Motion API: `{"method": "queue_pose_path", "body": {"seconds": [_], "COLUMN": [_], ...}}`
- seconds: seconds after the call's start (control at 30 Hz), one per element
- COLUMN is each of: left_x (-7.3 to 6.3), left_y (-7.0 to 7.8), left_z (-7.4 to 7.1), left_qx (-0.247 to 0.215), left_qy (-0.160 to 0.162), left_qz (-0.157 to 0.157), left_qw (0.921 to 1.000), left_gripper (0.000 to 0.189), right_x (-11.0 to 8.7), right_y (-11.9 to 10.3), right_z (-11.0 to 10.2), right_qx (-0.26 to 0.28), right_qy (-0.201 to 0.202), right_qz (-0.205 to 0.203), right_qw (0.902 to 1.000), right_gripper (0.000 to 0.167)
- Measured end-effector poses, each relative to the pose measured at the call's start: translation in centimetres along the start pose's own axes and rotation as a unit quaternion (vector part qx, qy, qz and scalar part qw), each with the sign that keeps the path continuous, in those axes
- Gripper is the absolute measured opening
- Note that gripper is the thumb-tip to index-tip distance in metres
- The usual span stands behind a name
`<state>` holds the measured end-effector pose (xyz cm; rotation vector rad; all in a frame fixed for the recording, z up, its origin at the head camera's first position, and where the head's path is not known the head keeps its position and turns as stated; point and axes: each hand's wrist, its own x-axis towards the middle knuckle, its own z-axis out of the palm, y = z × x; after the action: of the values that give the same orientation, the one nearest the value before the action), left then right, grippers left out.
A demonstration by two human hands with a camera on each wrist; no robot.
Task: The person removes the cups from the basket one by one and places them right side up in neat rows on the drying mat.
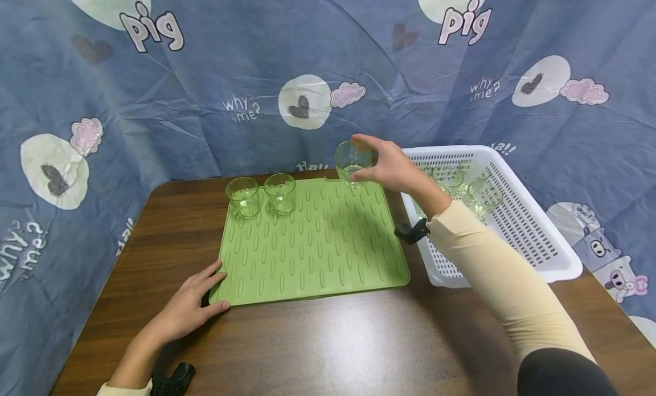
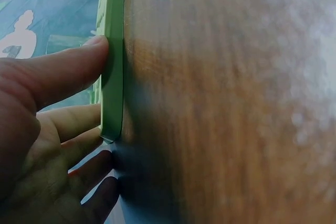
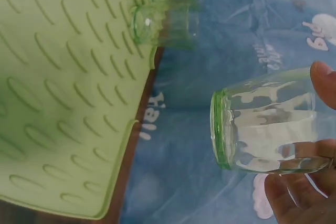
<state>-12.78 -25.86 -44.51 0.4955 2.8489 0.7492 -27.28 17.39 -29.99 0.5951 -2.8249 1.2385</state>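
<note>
My right hand (image 1: 386,165) grips a clear glass cup (image 1: 353,161) by its sides, thumb and fingers around it. In the right wrist view the cup's thick greenish base (image 3: 221,129) hangs apart from the ridged green mat (image 3: 63,93). Two similar glass cups, a left one (image 1: 244,199) and a right one (image 1: 281,195), stand upright at the mat's back left. My left hand (image 1: 187,305) rests at the mat's front left corner with fingers spread. In the left wrist view, its thumb (image 2: 79,69) touches the mat's edge (image 2: 113,77).
A white perforated plastic basket (image 1: 538,225) stands at the right of the wooden table (image 1: 328,345), with several glass cups (image 1: 484,195) inside. A blue printed cloth (image 1: 205,60) hangs behind the table. My right forearm crosses over the basket.
</note>
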Motion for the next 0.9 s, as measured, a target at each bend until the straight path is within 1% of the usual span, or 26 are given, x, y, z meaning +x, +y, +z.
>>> {"method": "queue_pose_path", "body": {"seconds": [0.33, 0.43, 0.57, 0.67, 0.8, 0.9], "left_x": [0.0, 0.0, -0.1, -0.1, 0.0, -0.2], "left_y": [0.0, 0.1, 0.0, 0.0, 0.1, 0.1], "left_z": [0.1, 0.0, 0.0, -0.1, 0.0, -0.1], "left_qx": [-0.003, -0.003, 0.0, 0.001, -0.003, -0.004], "left_qy": [-0.003, -0.002, 0.002, 0.003, 0.003, 0.004], "left_qz": [0.001, 0.004, 0.008, 0.007, 0.008, 0.009], "left_qw": [1.0, 1.0, 1.0, 1.0, 1.0, 0.9999], "left_gripper": [0.07, 0.07, 0.07, 0.07, 0.07, 0.069], "right_x": [2.2, 2.8, 3.5, 4.0, 4.4, 4.7], "right_y": [1.5, 1.8, 1.6, 1.0, 0.4, 0.2], "right_z": [2.4, 3.4, 5.0, 6.2, 7.5, 8.1], "right_qx": [0.01, 0.02, 0.041, 0.052, 0.051, 0.048], "right_qy": [-0.001, 0.0, 0.008, 0.014, 0.016, 0.018], "right_qz": [0.039, 0.06, 0.082, 0.082, 0.074, 0.076], "right_qw": [0.9992, 0.998, 0.9957, 0.9952, 0.9959, 0.9958], "right_gripper": [0.085, 0.085, 0.087, 0.087, 0.087, 0.086]}}
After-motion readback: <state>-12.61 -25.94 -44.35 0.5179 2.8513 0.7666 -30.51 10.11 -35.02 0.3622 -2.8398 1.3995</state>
